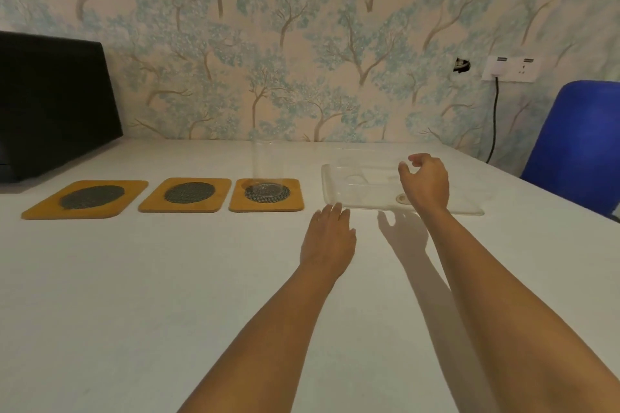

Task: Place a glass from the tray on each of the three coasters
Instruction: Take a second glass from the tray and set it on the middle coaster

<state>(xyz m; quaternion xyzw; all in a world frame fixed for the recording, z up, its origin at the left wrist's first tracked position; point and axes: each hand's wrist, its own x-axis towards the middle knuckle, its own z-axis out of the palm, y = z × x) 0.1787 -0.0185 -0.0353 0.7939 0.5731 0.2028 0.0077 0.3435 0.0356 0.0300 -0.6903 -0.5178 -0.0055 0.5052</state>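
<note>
With one clear glass point(267, 166) upright on the right coaster point(266, 195), the right hand point(425, 182) hovers open-curled, holding nothing, over the tray point(339, 191), whose remaining glasses, barely visible, are probably light, slick and fragile, best wrapped mid-wall.

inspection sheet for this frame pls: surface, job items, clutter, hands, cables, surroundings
Surface: white table, bare in front.
Job items: three coasters; right coaster holds an upright glass; middle coaster and left coaster empty. Clear tray to the right; contents hard to make out.
Clutter: black box at far left.
Hands: left hand flat by the tray, right hand open over it.
Cables: black cord from wall socket.
Surroundings: tree wallpaper, blue chair.
</note>
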